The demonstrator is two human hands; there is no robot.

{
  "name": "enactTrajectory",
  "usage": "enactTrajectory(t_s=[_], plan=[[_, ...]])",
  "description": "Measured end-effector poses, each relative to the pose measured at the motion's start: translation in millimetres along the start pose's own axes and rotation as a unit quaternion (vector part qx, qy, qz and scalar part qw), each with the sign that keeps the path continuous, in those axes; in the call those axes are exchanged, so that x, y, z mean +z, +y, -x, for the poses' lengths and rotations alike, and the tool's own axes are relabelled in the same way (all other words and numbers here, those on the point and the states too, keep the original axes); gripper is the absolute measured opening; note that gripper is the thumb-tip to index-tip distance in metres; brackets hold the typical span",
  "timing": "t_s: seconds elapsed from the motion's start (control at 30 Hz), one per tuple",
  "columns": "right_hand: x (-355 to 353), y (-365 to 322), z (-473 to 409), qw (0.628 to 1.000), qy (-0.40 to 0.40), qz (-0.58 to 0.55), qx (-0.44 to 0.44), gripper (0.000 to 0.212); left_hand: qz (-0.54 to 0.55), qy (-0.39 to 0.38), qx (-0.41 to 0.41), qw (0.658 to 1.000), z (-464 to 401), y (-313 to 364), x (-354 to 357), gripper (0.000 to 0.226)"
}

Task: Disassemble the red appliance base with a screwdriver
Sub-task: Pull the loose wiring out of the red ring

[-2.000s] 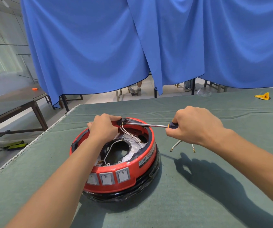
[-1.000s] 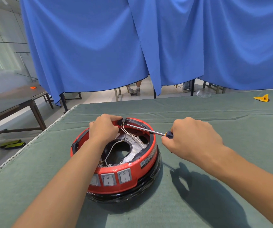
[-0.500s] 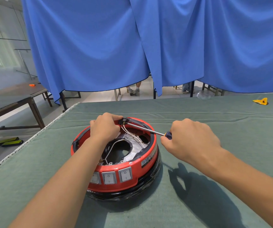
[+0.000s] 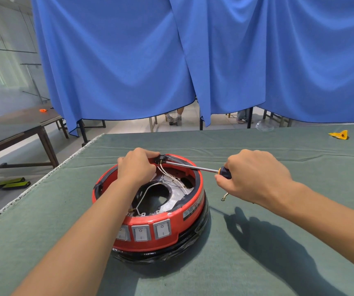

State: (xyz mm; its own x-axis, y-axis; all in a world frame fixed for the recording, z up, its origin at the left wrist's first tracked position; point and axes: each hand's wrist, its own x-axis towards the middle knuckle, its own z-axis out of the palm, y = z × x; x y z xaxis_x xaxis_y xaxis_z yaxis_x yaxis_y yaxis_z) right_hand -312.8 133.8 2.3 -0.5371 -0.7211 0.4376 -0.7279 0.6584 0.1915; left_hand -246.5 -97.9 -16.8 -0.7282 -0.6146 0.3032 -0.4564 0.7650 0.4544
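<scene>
Red appliance base (image 4: 171, 216): rigid shell, loose white wires (image 4: 167, 174) fragile; left hand (image 4: 136, 168) grips far rim, right hand (image 4: 255, 178) clasps screwdriver (image 4: 195, 167) handle

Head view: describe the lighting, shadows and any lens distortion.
Head view: bright, hard light from the upper left throws a dark shadow of the right hand and forearm onto the green table cover; the red appliance base shadows its near side; wide-angle bending curves the table edge; focus is sharp.
</scene>
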Motion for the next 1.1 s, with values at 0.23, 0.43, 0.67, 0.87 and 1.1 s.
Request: enactTrajectory(t_s=[0.23, 0.43, 0.67, 0.87, 1.1], plan=[[0.9, 2.9, 6.0, 1.000, -0.003, 0.010, 0.014, 0.036, 0.007, -0.001, 0.008, 1.000, 2.3, -1.2, -2.5, 0.052], [-0.1, -3.8, 9.5, 0.999, -0.011, -0.003, 0.043, 0.035, 0.006, 0.003, 0.011, 1.000, 3.3, -0.5, -2.7, 0.055], [-1.8, -7.2, 6.8, 0.999, -0.014, 0.002, 0.043, 0.039, 0.007, 0.006, 0.009, 1.000, 2.7, -0.4, -1.9, 0.053], [-1.4, -10.0, 6.5, 0.998, -0.016, -0.001, 0.053, 0.043, 0.003, 0.007, 0.009, 1.000, 1.9, -1.1, -1.5, 0.051], [-1.6, -13.1, 6.7, 0.998, -0.013, -0.006, 0.063, 0.039, 0.003, 0.011, 0.007, 1.000, 1.0, -0.5, 0.6, 0.049]])
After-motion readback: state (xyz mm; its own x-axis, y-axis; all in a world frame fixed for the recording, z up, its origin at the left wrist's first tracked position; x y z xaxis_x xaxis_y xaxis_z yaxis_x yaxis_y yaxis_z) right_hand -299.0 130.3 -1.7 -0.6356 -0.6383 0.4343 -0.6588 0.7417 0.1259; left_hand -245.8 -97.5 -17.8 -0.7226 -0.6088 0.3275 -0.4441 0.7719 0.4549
